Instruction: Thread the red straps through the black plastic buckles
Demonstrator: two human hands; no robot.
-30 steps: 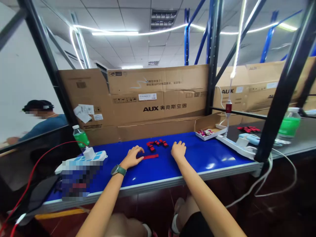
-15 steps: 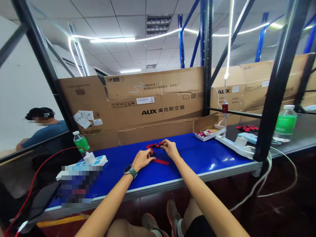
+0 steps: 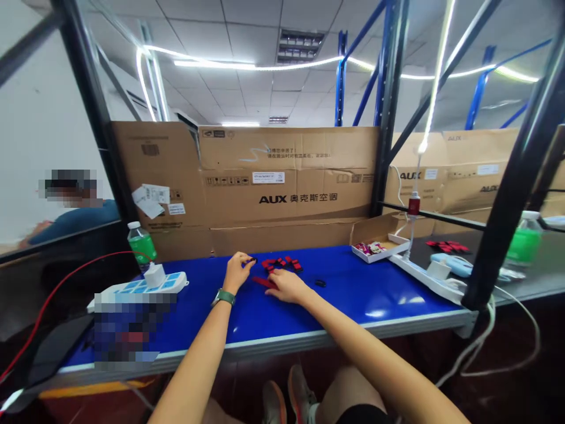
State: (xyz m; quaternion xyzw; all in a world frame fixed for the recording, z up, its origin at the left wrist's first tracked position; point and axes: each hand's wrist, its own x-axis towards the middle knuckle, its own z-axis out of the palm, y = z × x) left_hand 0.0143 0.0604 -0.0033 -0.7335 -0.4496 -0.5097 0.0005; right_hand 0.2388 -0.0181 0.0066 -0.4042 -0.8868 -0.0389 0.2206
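My left hand [image 3: 238,272] is raised slightly over the blue tabletop, its thumb and fingers pinching a small dark piece [image 3: 253,260] whose kind I cannot make out. Close by on the right, my right hand [image 3: 288,286] rests low at the table with its fingers closed on the right end of a flat red strip [image 3: 262,281]. Just behind that hand lies a loose group of small red-and-black pieces [image 3: 292,264], partly covered by the fingers. A small black oval piece [image 3: 320,283] sits on the table to the right of my right hand.
A white box of small wrapped items [image 3: 372,249] stands at the back right beside a power strip [image 3: 435,281]. At the left are another power strip [image 3: 170,285] and a green bottle [image 3: 141,244]. Cardboard [image 3: 291,203] walls the back. A person [image 3: 83,221] sits far left.
My left hand has moved left, away from the red-and-black pieces, with a small dark piece in it. My right hand has come down onto the red strip, which has shifted left.
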